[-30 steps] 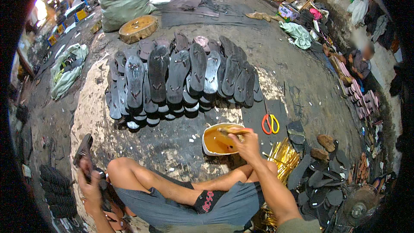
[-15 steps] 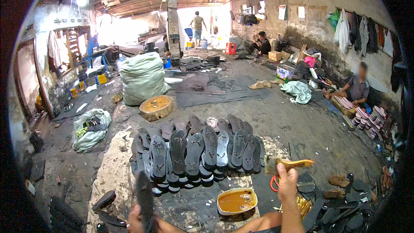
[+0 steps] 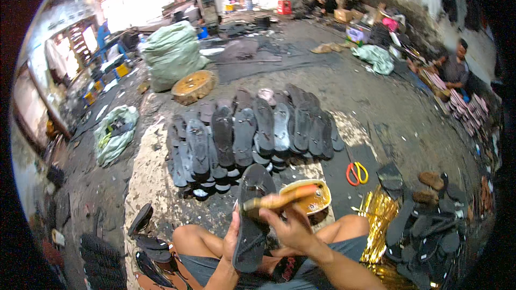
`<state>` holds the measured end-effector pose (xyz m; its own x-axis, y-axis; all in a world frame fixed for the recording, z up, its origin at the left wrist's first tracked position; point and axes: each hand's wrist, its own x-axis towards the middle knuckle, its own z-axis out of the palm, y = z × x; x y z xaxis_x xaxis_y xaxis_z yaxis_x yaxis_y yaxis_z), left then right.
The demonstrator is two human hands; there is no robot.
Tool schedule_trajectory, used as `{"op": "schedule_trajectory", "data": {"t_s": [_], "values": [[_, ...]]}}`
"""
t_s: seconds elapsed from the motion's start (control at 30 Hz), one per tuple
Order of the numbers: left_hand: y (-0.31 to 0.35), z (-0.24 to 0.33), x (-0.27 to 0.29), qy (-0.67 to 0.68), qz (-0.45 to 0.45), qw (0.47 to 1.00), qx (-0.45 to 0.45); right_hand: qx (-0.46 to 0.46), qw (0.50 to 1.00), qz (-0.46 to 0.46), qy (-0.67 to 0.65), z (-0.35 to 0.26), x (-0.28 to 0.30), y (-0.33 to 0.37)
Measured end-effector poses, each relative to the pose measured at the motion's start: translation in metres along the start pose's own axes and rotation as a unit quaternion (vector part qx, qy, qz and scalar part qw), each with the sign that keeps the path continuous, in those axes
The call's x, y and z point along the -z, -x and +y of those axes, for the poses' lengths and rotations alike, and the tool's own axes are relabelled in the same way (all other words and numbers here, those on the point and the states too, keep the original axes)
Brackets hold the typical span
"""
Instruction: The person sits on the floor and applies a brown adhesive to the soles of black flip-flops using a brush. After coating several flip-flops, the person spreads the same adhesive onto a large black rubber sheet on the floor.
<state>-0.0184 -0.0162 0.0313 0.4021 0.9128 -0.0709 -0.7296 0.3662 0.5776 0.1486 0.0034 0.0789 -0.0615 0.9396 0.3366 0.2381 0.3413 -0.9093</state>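
Note:
A dark, flat flip-flop sole (image 3: 248,239) stands tilted up before me, gripped along its left edge by my left hand (image 3: 231,236). My right hand (image 3: 293,228) is closed around a wooden-handled brush (image 3: 294,196), whose head end lies across the upper part of the sole. The bristles are blurred. Just beyond the brush is a pale bowl (image 3: 328,197) of yellow-brown liquid, partly covered by the handle. Farther off, dark flip-flops (image 3: 244,137) stand leaning in overlapping rows on the floor.
Scissors (image 3: 356,173) with red and yellow handles lie to the right, near gold strips (image 3: 379,207) and a heap of dark soles (image 3: 427,231). Loose sandals (image 3: 153,244) are at left. Beyond the rows stand a wooden round (image 3: 194,87) and a big sack (image 3: 173,59). A person (image 3: 454,70) sits far right.
Both hands have come together before me: the sole moved right and the brush moved left and down onto it. The view has tipped downward, showing my knees.

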Motion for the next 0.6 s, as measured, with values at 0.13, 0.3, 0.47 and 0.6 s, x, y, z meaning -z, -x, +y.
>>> {"op": "schedule_trajectory", "data": {"t_s": [0.13,0.3,0.47,0.6], "values": [[0.014,-0.013,0.001,-0.047,-0.045,0.998,-0.001,-0.107,0.984,0.137,0.048,0.004,0.023,-0.036],[0.021,-0.009,0.022,0.014,0.062,0.997,-0.034,-0.068,0.992,0.102,-0.042,0.002,0.015,-0.025],[0.007,-0.001,0.034,0.123,0.012,0.992,0.022,-0.032,0.967,0.187,-0.172,0.021,0.025,-0.026],[-0.01,0.006,0.04,0.166,-0.014,0.984,0.067,-0.175,0.918,0.029,-0.354,0.039,0.01,-0.015]]}}
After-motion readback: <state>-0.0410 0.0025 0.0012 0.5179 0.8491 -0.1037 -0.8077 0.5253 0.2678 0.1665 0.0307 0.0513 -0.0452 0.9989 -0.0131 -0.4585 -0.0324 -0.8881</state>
